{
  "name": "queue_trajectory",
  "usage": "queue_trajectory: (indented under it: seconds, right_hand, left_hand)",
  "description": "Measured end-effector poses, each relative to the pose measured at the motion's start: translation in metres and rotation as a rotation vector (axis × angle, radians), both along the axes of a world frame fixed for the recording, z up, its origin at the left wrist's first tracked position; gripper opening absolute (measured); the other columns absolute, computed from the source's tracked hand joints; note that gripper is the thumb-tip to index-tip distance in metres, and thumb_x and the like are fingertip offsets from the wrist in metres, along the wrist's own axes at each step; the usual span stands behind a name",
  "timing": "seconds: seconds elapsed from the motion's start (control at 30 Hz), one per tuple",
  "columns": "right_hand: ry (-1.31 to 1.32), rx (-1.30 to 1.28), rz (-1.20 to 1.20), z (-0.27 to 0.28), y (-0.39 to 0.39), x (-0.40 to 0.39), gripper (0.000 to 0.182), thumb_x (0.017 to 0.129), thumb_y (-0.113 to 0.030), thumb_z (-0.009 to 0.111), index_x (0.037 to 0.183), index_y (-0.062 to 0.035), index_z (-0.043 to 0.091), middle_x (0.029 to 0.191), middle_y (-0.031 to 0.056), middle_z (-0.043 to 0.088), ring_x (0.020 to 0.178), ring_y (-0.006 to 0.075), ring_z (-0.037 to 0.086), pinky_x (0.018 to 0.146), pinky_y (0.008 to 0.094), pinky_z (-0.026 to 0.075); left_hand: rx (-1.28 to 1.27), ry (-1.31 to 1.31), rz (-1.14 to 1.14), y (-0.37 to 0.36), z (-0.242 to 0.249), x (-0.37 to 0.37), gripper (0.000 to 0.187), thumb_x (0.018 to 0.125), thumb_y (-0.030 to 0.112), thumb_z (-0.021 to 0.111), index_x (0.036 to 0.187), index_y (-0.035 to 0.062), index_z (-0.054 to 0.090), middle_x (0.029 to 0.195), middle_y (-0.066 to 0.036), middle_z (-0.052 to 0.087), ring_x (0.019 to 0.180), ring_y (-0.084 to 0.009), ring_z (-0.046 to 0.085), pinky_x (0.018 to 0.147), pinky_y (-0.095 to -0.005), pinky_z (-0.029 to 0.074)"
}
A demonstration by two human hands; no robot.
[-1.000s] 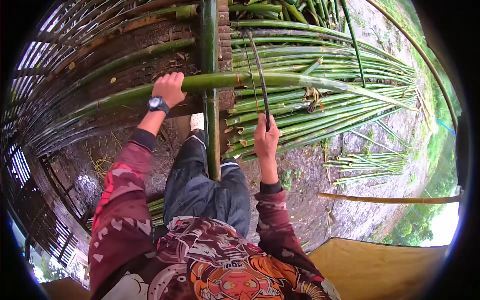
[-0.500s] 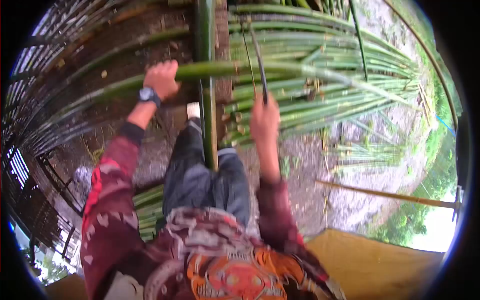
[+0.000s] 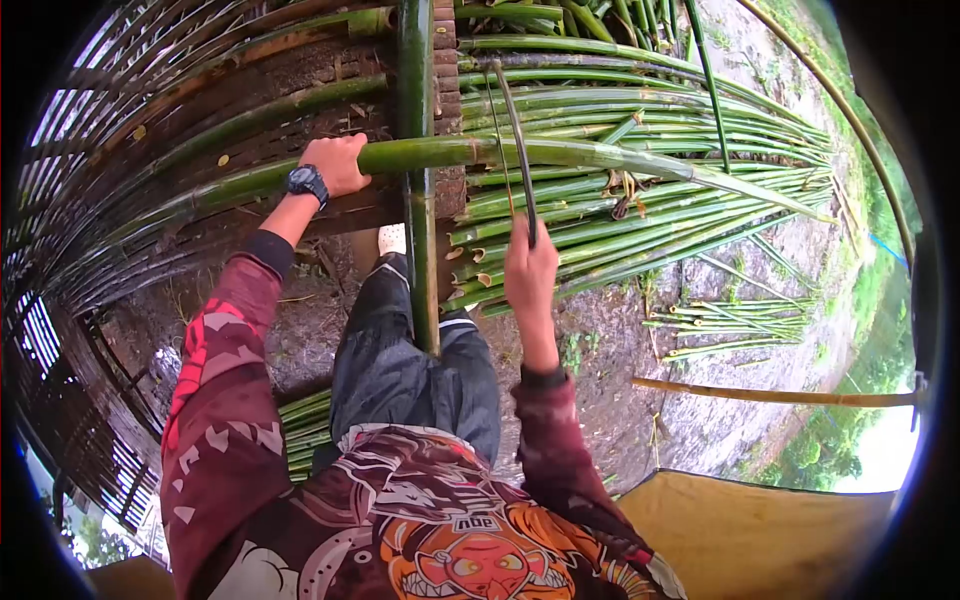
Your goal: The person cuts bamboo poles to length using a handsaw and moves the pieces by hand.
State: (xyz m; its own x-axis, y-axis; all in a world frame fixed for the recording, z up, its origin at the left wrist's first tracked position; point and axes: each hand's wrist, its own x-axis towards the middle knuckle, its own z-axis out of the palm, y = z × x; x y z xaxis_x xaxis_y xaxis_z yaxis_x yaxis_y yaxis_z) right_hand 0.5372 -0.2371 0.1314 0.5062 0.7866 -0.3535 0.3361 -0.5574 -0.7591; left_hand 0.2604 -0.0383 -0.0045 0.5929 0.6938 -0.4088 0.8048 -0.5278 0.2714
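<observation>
A long green bamboo pole [image 3: 430,153] lies crosswise in front of me. It rests over a thick upright-running bamboo rail [image 3: 416,215] that reaches down between my legs. My left hand [image 3: 338,165], with a black watch on the wrist, is wrapped around the pole left of the rail. In my right hand [image 3: 530,268] is a bow saw [image 3: 518,135] with a dark curved frame and thin blade. Its blade crosses the pole at a joint just right of the rail; the depth of any cut is not visible.
Many cut bamboo poles [image 3: 640,105] lie stacked on the right, with a smaller pile [image 3: 740,325] on wet ground. A slatted wooden bench [image 3: 447,100] stands under the work. At lower right hang a yellow tarp [image 3: 750,520] and a horizontal pole [image 3: 770,392].
My right hand and the saw have drawn back slightly toward my body. My left hand keeps its grip on the pole. The whole view has shifted a little.
</observation>
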Motion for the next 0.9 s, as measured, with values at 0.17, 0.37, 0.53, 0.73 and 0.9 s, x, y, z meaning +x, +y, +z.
queue_trajectory:
  seconds: [0.17, 0.37, 0.53, 0.73, 0.9]
  right_hand:
    - [0.001, -0.132, -0.076, 0.075, -0.052, -0.01, 0.032, 0.107, -0.029, 0.054, 0.092, -0.0019, 0.063, 0.062, 0.0022, 0.047, 0.056, 0.0137, 0.048, 0.053, 0.0343, 0.039]
    - [-0.096, 0.072, 0.029, -0.009, 0.033, 0.001, 0.034, 0.107, -0.026, 0.055, 0.087, 0.0009, 0.055, 0.062, 0.0133, 0.047, 0.055, 0.0206, 0.043, 0.053, 0.0382, 0.038]
    - [-0.03, 0.031, -0.019, -0.015, 0.003, -0.006, 0.033, 0.107, -0.027, 0.055, 0.085, -0.0016, 0.055, 0.061, 0.0098, 0.046, 0.055, 0.0176, 0.041, 0.053, 0.0375, 0.037]
    - [0.027, 0.167, -0.016, -0.059, -0.029, -0.018, 0.036, 0.107, -0.029, 0.057, 0.083, -0.0027, 0.052, 0.06, 0.0085, 0.042, 0.056, 0.0174, 0.039, 0.052, 0.0355, 0.036]
    - [0.096, -0.082, -0.115, 0.03, -0.045, -0.021, 0.03, 0.109, -0.026, 0.052, 0.091, -0.0031, 0.059, 0.063, -0.0045, 0.041, 0.06, 0.0057, 0.038, 0.053, 0.0275, 0.032]
  left_hand:
    - [0.006, -0.017, 0.037, -0.003, 0.0, 0.0, 0.047, 0.076, 0.042, 0.078, 0.104, 0.0091, 0.059, 0.101, -0.017, 0.074, 0.093, -0.0382, 0.072, 0.081, -0.0503, 0.058]
    - [0.05, -0.091, 0.02, 0.012, -0.002, 0.0, 0.048, 0.074, 0.042, 0.076, 0.104, 0.009, 0.059, 0.099, -0.017, 0.074, 0.09, -0.0401, 0.072, 0.079, -0.0516, 0.058]
    - [-0.019, -0.066, -0.02, 0.0, 0.0, -0.003, 0.052, 0.073, 0.043, 0.075, 0.109, 0.0085, 0.062, 0.089, -0.021, 0.074, 0.085, -0.0418, 0.072, 0.077, -0.0522, 0.058]
    - [-0.276, -0.05, -0.055, 0.01, 0.006, -0.011, 0.059, 0.066, 0.042, 0.076, 0.113, 0.0068, 0.068, 0.093, -0.024, 0.074, 0.087, -0.0443, 0.07, 0.081, -0.0506, 0.058]
    - [-0.245, -0.019, -0.046, 0.001, 0.01, -0.006, 0.058, 0.067, 0.042, 0.075, 0.113, 0.0078, 0.068, 0.092, -0.024, 0.073, 0.09, -0.0432, 0.07, 0.084, -0.0517, 0.058]
